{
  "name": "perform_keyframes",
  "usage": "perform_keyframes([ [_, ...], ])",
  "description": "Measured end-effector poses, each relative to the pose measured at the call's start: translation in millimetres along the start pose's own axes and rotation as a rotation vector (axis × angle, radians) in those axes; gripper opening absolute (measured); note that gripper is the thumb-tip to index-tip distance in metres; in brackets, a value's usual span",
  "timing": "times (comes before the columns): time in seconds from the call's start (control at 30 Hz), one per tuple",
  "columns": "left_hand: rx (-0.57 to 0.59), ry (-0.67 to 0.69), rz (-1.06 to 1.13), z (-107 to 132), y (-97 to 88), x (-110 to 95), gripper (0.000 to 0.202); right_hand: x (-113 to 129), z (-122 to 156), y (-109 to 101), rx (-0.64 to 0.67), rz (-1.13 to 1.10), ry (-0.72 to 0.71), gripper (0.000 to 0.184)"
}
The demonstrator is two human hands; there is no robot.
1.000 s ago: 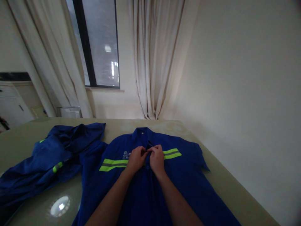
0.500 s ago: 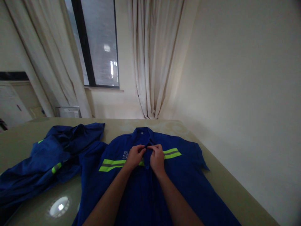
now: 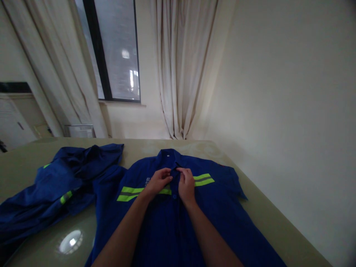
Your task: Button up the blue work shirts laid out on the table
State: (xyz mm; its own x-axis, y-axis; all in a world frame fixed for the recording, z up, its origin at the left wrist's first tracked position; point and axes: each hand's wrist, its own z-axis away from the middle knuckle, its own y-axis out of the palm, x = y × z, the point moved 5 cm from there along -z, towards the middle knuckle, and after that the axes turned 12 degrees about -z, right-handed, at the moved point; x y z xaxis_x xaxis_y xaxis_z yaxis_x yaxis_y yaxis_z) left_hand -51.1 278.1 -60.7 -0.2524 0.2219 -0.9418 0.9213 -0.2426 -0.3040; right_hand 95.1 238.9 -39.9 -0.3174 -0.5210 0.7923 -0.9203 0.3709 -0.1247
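A dark blue work shirt (image 3: 219, 207) with a yellow-green reflective band across the chest lies flat, front up, on the table (image 3: 267, 218), collar towards the window. My left hand (image 3: 158, 181) and my right hand (image 3: 186, 183) meet at the shirt's front opening just below the collar. Both hands pinch the placket cloth between thumb and fingers, close together near a button. My bare forearms stretch over the lower part of the shirt.
A second blue garment (image 3: 55, 189) with a reflective strip lies crumpled on the left of the table. A lamp glare (image 3: 69, 241) shines on the table top. Beyond are a window (image 3: 116, 52), pale curtains (image 3: 183, 66) and a plain wall at the right.
My two hands have crept slightly up the placket towards the collar, staying pinched together. The view has shifted a little; the garments lie as before.
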Motion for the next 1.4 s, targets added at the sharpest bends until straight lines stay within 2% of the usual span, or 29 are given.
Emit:
perform_keyframes([
  [0.17,0.095,-0.002,0.021,5.4,-0.1,-4.7,0.039,0.7,0.0,-1.9,-0.015,0.010,-0.002,0.035],
  [0.27,0.109,-0.004,0.020,6.0,0.2,-4.2,0.039,-1.1,-0.6,-3.3,-0.027,0.010,0.005,0.034],
  [0.5,0.029,-0.026,-0.002,0.1,5.7,4.8,0.041,-3.2,-2.4,-5.0,-0.026,-0.044,0.051,0.032],
  [0.63,-0.099,-0.027,-0.031,-2.8,5.5,5.2,0.050,1.3,-2.4,-0.2,0.040,-0.054,0.029,0.031],
  [0.8,-0.234,-0.031,-0.109,-3.5,-0.7,3.8,0.039,4.0,-2.1,3.6,0.079,-0.059,0.002,0.033],
  [1.1,-0.264,0.069,-0.184,2.5,1.7,-10.0,0.034,9.4,1.8,7.1,0.129,0.043,-0.050,0.041],
  [1.2,-0.266,0.087,-0.212,4.8,2.4,-12.9,0.033,9.4,2.9,7.1,0.104,0.133,-0.033,0.041],
  [1.3,-0.247,0.089,-0.235,4.4,3.3,-12.6,0.030,9.3,2.6,5.4,0.063,0.181,0.001,0.036],
  [1.4,-0.179,0.122,-0.243,3.1,7.6,-13.6,0.028,7.6,1.3,3.0,0.028,0.181,0.054,0.025],
])
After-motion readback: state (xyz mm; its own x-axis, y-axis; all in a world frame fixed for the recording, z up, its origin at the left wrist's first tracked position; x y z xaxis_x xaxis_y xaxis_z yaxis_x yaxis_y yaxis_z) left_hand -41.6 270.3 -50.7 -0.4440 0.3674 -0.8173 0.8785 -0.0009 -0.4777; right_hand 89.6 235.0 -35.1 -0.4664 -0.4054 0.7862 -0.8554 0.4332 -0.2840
